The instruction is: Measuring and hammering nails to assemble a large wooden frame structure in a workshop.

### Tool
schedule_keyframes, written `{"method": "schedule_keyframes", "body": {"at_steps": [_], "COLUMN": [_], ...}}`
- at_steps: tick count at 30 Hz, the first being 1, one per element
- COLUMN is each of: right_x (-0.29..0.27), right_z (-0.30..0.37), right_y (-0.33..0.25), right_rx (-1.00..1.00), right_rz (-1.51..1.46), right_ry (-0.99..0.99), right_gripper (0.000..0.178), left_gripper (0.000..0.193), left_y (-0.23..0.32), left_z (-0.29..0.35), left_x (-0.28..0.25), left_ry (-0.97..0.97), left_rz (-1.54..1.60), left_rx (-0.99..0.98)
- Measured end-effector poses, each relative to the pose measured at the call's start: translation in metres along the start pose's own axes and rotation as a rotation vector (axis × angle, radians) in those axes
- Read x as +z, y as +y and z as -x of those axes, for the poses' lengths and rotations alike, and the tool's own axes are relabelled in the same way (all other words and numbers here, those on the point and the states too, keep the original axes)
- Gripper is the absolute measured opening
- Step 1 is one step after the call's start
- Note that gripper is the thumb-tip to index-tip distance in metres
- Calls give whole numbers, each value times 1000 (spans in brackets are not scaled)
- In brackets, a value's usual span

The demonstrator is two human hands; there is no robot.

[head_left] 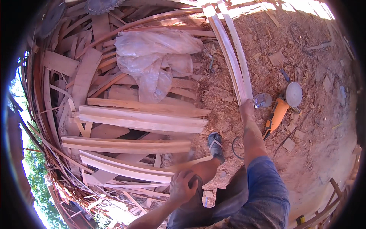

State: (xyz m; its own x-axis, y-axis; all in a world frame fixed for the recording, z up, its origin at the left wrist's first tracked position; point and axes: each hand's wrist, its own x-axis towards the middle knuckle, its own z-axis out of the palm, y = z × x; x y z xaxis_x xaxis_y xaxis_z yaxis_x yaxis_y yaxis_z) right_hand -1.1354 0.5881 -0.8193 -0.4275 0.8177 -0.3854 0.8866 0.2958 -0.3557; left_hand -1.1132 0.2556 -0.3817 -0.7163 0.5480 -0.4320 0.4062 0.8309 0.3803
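My right hand (247, 108) is closed around the near end of a long, pale wooden moulding (228, 53), which stretches away toward the bright far edge. A second thin wooden strip (238, 51) runs close along its right side; whether my fingers also hold it is hard to see. My left hand (184, 186) rests on my bent knee by the dark trouser hem, fingers loosely curved and apart, with nothing seen in it. Left of that hand lie several shaped wooden lengths, among them a pale grooved one (143, 119) and another (126, 145).
An orange power tool (279, 112) with a round disc lies on the dusty ground at right, beside a clear plastic container (262, 100). Crumpled clear plastic sheeting (154, 57) covers part of the scrap-wood pile. Toothed saw blades (102, 4) sit at the far left.
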Motion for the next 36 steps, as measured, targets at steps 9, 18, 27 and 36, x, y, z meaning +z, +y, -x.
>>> {"method": "schedule_keyframes", "body": {"at_steps": [9,18,27,36], "right_x": [-125,-436,-644,-731], "right_z": [52,255,538,737], "right_y": [-39,-57,98,232], "right_rx": [-86,92,42,-27], "right_rz": [-328,-951,-684,-921], "right_ry": [-328,-474,-501,-125], "right_gripper": [55,40,56,64], "left_gripper": [31,31,37,34], "left_y": [10,33,186,382], "left_z": [5,30,96,255], "left_x": [0,21,-16,25], "left_ry": [-43,-241,-1057,-1527], "left_rz": [55,-205,774,815], "left_rx": [69,316,550,241]}}
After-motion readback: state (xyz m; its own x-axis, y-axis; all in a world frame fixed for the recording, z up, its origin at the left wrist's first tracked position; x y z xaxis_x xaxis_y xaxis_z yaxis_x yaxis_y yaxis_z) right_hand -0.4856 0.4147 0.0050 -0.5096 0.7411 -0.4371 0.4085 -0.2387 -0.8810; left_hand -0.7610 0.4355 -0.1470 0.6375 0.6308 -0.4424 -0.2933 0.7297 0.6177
